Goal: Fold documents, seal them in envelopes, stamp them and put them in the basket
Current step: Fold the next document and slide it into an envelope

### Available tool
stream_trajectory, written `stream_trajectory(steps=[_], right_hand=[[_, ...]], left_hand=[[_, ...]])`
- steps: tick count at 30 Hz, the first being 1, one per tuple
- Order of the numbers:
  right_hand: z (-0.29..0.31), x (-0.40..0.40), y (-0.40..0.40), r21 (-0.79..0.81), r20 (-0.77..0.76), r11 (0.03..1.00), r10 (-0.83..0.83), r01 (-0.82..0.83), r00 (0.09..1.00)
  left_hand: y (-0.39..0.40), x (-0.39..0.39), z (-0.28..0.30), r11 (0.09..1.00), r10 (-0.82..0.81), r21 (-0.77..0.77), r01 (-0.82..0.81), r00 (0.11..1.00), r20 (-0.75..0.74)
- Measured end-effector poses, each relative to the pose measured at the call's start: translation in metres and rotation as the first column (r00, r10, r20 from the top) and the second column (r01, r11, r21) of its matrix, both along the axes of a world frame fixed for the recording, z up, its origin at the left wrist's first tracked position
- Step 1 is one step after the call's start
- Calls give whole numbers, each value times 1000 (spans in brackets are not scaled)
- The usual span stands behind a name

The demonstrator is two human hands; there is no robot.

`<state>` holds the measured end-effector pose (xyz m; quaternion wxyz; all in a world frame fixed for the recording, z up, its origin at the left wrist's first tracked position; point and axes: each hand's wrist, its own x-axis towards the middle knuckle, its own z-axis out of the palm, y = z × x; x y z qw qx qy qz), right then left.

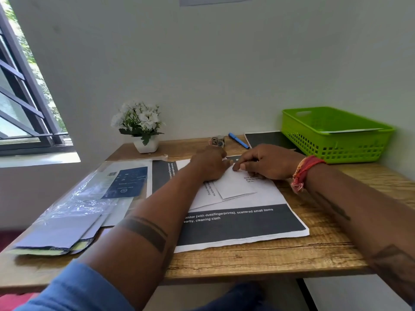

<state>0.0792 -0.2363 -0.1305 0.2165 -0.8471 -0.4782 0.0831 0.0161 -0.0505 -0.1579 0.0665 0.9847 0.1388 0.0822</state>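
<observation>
A folded white document (235,186) lies on a larger printed sheet (242,223) with a dark band, in the middle of the wooden desk. My left hand (210,163) rests on the fold's far left part, fingers curled down onto the paper. My right hand (267,162) presses the far right part, its fingers bent over the paper's edge. A pile of envelopes in clear plastic (74,212) lies at the left. Stamps (217,141) sit at the back behind my hands. The green basket (332,140) stands at the back right with a white envelope inside it.
A blue pen (238,140) and a dark sheet (269,139) lie at the back beside the basket. A white pot of white flowers (141,129) stands at the back left. A window is at the far left, and the wall runs right behind the desk.
</observation>
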Motion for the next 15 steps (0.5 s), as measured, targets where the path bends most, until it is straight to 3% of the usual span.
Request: stream_trajectory(steps=[3, 10, 15], right_hand=[[4, -4, 2, -85, 100, 996, -6, 15, 995], [5, -5, -2, -116, 76, 993, -27, 36, 997], [-6, -10, 7, 1, 161, 994, -106, 107, 981]], left_hand=[[-5, -4, -1, 998, 54, 33, -52, 996, -68], [-8, -4, 0, 989, 146, -10, -151, 972, -187], [-12, -12, -3, 968, 245, 52, -245, 969, 3]])
